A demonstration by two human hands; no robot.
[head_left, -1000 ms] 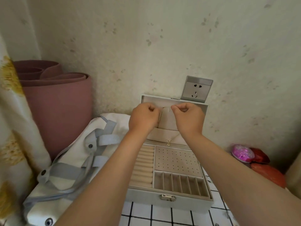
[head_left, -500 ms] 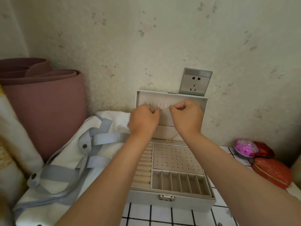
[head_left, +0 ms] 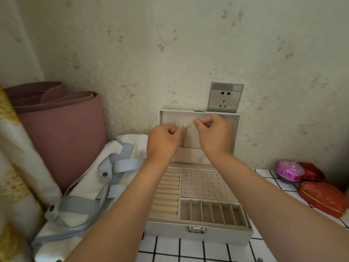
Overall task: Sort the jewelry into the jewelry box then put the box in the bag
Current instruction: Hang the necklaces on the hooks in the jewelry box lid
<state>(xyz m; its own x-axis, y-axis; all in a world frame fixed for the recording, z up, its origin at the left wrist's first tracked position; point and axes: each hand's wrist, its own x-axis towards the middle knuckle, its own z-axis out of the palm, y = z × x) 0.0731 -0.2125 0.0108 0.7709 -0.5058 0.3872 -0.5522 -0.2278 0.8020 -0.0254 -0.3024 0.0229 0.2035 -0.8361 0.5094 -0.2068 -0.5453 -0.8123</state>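
A grey jewelry box (head_left: pixel 198 233) stands open on the checked tabletop, its lid upright against the wall. Inside are ring rolls, a perforated earring panel and several slots. Both hands are raised in front of the lid's inner face. My left hand (head_left: pixel 163 143) and my right hand (head_left: pixel 213 134) each pinch an end of a thin gold necklace (head_left: pixel 184 133), which hangs over one of the small hooks in the lid. A bit of chain lies at the pocket's lower edge. A white bag (head_left: pixel 90 188) with pale blue straps lies left of the box.
A rolled mauve mat (head_left: pixel 60 129) stands behind the bag, with patterned fabric (head_left: pixel 17 176) at the far left. A wall socket (head_left: pixel 224 97) is above the lid. At the right sit a pink pouch (head_left: pixel 289 170) and red pouches (head_left: pixel 323 198).
Both hands have moved slightly apart and lower on the lid, and the necklace now hangs over a hook. The camera has tilted up, showing more wall.
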